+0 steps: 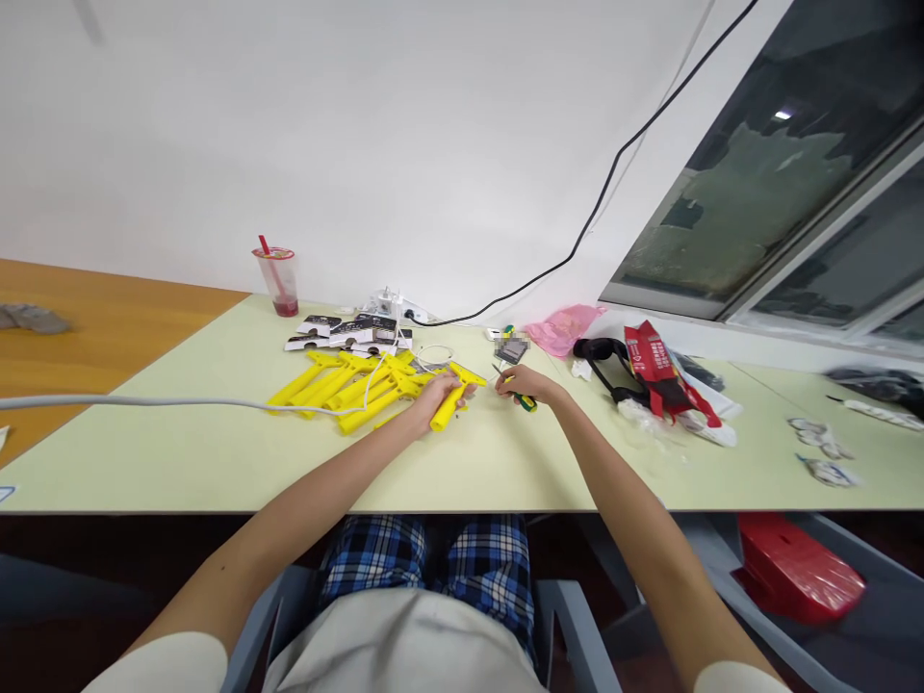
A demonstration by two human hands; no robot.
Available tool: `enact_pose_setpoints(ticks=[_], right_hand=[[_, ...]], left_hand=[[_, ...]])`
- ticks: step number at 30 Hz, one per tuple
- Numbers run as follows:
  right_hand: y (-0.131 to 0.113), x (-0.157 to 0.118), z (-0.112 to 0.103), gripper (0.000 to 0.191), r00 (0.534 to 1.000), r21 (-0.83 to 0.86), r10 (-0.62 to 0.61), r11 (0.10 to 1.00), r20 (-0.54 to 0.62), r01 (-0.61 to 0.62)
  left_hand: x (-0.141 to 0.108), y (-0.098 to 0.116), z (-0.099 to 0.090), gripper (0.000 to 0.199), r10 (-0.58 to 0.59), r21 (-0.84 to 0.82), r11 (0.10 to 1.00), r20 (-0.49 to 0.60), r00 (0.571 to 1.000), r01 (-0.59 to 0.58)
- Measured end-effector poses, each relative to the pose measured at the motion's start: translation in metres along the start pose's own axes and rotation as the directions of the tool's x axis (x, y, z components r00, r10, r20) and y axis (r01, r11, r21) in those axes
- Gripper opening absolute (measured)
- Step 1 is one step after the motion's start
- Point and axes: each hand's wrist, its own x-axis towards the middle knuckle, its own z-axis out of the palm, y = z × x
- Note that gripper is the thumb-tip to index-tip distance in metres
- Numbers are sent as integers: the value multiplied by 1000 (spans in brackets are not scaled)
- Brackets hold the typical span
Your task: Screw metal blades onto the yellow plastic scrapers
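A seated person in blue plaid bottoms works with both hands over a pale green surface (238, 462) set against a white wall. The left hand (438, 395) has its grip closed around a yellow T-shaped tool (449, 404), its crosspiece pointing away from the body. The right hand (521, 379), just beside it, pinches a green-and-yellow handle (527, 403) below the palm, with a thin metal tip reaching toward the yellow piece; whether the tip touches it is too small to tell. More yellow tools (346, 385) lie in an overlapping heap to the left of the hands, a pale cable (180, 400) running across them. Behind the heap are black-and-white boxes (353, 332) and a power strip (411, 314) with a black cord (530, 281) that climbs the wall. A clear cup (281, 281) with a red straw and a little red drink stands upright near the far left corner. Beyond the right hand lie a small dark gray item (512, 348) and a pink plastic bag (563, 330); farther right, black headphones (612, 368) rest beside a red package (654, 364).
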Motion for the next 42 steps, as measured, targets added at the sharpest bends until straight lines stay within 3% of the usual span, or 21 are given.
enact_pose_setpoints(ticks=[5,13,17,22,27,31,36,42], right_hand=[[-16,5,0,18,1000,-225,-3,974,-4,2],[-28,0,-5,24,999,-268,32,963,20,-26],[-26,-7,-9,24,1000,-167,8,986,4,-8],[-6,-10,3,33,993,101,-41,994,-108,52],[28,-10,29,53,985,362,-78,923,-156,131],[44,-9,37,54,966,547,-124,804,-229,233],[44,-11,38,45,947,575,-110,772,-301,272],[33,-21,46,51,923,471,-166,820,-347,324]], left_hand=[[4,-2,-4,44,-8,20,1000,-10,1000,8],[12,-6,-14,41,-4,51,999,56,998,1],[13,-6,-15,39,-5,55,998,66,998,2],[12,-6,-12,43,-2,67,998,58,998,-2],[8,-5,-12,43,-54,117,992,80,995,44],[2,-3,-10,44,-61,147,988,98,993,46],[-4,1,-5,47,-78,162,985,86,993,63],[-4,1,0,50,-72,167,984,27,997,67]])
